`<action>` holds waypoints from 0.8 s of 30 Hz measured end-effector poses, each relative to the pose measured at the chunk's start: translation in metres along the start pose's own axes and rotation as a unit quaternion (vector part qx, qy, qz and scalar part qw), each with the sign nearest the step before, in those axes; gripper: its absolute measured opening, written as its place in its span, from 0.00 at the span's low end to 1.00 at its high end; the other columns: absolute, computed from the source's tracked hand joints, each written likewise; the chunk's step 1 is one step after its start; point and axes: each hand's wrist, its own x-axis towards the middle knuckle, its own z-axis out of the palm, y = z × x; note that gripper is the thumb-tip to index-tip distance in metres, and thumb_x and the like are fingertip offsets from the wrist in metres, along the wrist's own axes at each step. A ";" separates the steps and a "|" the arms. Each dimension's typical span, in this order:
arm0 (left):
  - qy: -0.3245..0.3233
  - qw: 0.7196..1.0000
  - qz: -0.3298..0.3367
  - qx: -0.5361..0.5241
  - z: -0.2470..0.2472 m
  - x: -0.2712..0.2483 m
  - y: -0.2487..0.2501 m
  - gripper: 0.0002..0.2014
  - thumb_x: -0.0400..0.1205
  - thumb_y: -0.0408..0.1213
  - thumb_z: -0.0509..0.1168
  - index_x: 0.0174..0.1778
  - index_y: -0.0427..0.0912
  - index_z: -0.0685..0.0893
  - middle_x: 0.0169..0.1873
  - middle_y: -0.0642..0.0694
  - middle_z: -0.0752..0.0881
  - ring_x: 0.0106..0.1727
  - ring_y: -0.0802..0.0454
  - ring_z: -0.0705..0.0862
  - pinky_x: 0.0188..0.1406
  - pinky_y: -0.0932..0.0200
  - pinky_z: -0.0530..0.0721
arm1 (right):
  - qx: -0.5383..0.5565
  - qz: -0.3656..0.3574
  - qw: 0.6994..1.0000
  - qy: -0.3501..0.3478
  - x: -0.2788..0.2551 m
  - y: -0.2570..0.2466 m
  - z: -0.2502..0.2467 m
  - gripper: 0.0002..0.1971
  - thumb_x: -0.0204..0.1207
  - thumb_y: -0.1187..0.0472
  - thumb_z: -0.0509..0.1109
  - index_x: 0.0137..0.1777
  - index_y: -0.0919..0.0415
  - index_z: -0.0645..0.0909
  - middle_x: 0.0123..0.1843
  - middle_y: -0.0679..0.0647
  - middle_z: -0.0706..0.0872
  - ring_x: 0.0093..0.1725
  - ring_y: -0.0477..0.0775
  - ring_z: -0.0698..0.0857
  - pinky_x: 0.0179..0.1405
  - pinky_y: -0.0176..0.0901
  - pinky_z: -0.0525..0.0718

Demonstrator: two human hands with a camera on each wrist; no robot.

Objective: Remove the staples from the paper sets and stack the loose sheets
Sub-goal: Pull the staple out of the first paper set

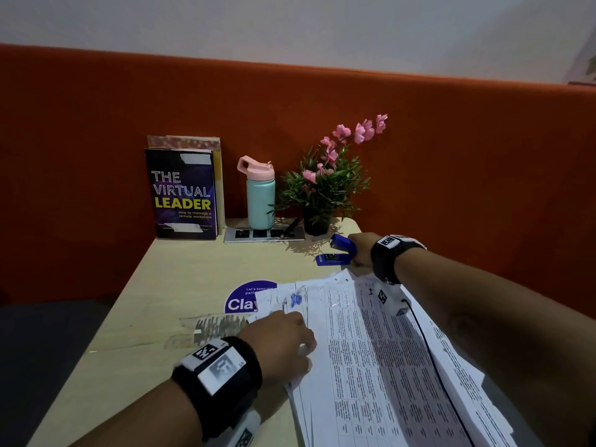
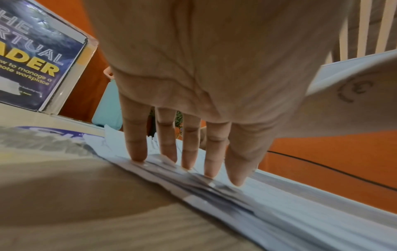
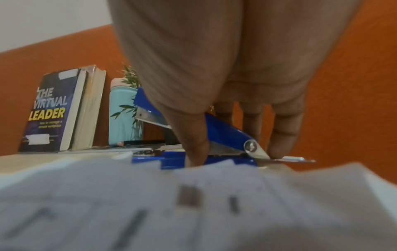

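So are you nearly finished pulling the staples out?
Hard to say. The papers lie fanned in an untidy pile, not squared up, and no staples show clearly. The left hand presses their edge with straight fingers; the right hand grips the blue stapler. Neat stacking is left.

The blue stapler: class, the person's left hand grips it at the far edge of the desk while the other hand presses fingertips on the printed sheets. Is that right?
Not quite. The right hand grips the blue stapler, and the left hand presses fingertips on the printed sheets. The head view shows both; the rest stands.
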 end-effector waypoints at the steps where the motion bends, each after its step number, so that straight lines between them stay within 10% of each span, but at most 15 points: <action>1: 0.001 1.000 0.000 0.000 0.000 0.000 0.001 0.12 0.80 0.48 0.63 0.58 0.56 0.84 0.61 0.55 0.78 0.63 0.50 0.76 0.58 0.52 0.78 | -0.006 0.002 1.000 0.000 -0.001 0.001 -0.002 0.17 0.78 0.63 0.71 0.65 0.60 0.77 0.58 0.58 0.84 0.56 0.61 0.83 0.53 0.48 0.78; 12: 0.022 0.996 -0.027 -0.087 -0.010 -0.009 0.002 0.16 0.83 0.49 0.64 0.66 0.54 0.82 0.65 0.55 0.81 0.66 0.55 0.80 0.66 0.55 0.79 | 0.032 -0.103 0.984 0.143 -0.076 0.011 -0.055 0.07 0.82 0.56 0.69 0.56 0.53 0.74 0.52 0.53 0.83 0.48 0.55 0.81 0.46 0.50 0.80; 17: 0.259 0.924 -0.092 -0.266 -0.046 -0.011 -0.003 0.13 0.84 0.52 0.64 0.61 0.52 0.82 0.56 0.56 0.85 0.56 0.59 0.83 0.62 0.52 0.83 | -0.092 -0.260 0.939 0.204 -0.136 0.007 -0.029 0.07 0.82 0.54 0.68 0.58 0.51 0.79 0.53 0.45 0.81 0.52 0.50 0.74 0.45 0.40 0.72; 22: 0.055 0.925 -0.095 -0.364 -0.049 0.010 0.022 0.56 0.63 0.77 0.66 0.83 0.49 0.61 0.71 0.49 0.80 0.63 0.53 0.83 0.59 0.55 0.83 | -0.147 -0.387 0.878 0.239 -0.161 -0.005 0.005 0.09 0.78 0.58 0.63 0.55 0.51 0.81 0.53 0.47 0.86 0.53 0.51 0.77 0.51 0.42 0.81; 24: -0.009 0.911 -0.064 -0.407 -0.038 0.017 0.034 0.52 0.62 0.73 0.72 0.78 0.46 0.69 0.66 0.47 0.85 0.61 0.49 0.87 0.62 0.47 0.85 | -0.133 -0.411 0.858 0.278 -0.166 -0.008 0.010 0.10 0.77 0.59 0.61 0.53 0.53 0.83 0.55 0.50 0.86 0.57 0.52 0.76 0.56 0.40 0.77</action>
